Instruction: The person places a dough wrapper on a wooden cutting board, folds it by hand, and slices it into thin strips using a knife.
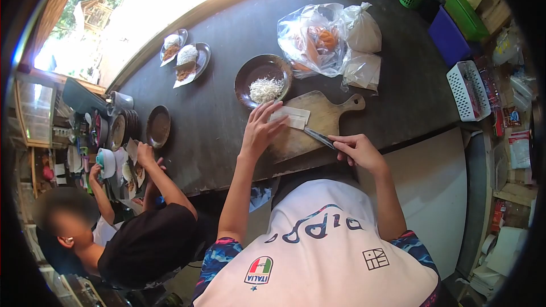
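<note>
A wooden cutting board (321,108) lies at the table's near edge, its handle pointing right. On it rests a pale rectangular block (298,116), perhaps tofu or tempeh, with a line across it. My left hand (263,128) steadies the block's left end under its outstretched fingers, which hide part of it. In my right hand (358,152) is a knife (320,138), fingers closed round the handle and blade tip touching or close to the block's lower right edge. Just beyond the board, a brown plate (250,74) carries white shreds (265,89) like bean sprouts.
Plastic bags (310,40) with orange contents and white packets (363,45) sit beyond the board. Two dishes of rice (187,54) stand far left. Another person (153,239) works at my left near an oval plate (158,126). A white basket (468,91) is at right.
</note>
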Tool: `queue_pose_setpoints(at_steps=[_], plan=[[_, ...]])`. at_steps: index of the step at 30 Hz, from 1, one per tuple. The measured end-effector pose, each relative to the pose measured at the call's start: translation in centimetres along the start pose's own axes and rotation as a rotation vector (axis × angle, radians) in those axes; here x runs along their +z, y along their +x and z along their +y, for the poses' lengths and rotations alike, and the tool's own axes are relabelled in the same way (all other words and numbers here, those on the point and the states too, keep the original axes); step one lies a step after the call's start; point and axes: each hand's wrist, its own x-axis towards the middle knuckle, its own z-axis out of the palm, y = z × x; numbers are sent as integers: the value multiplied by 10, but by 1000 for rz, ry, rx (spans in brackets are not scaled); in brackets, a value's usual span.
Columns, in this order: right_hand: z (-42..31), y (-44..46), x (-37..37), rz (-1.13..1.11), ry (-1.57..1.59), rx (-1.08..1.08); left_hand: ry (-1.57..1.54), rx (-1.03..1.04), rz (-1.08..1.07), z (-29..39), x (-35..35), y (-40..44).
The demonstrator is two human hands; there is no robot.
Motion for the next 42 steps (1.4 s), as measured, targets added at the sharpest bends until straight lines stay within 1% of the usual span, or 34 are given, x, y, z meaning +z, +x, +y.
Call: queue_pose_setpoints(at_steps=[4, 13, 18, 24, 27, 30, 37, 42], plan=[[-5, 12, 12, 0, -6, -57, -43, -14, -26, 0, -2, -6], [-13, 13, 11, -56, 68, -50, -32, -18, -17, 1, -2, 0], [-9, 11, 11, -31, 87, -45, -45, 25, -16, -5, -2, 7], [-5, 2, 2, 2, 100, -26, -70, 18, -47, 0, -8, 26], [0, -4, -9, 47, 96, -5, -34, 11, -126, 3, -12, 32], [2, -9, -18, 89, 93, 10, -93, 18, -124, 1, -5, 36], [-4, -10, -19, 96, 41, 21, -51, 21, -121, -3, 4, 37], [-6, -4, -13, 131, 23, -29, -112, 3, -129, 3, 2, 40]])
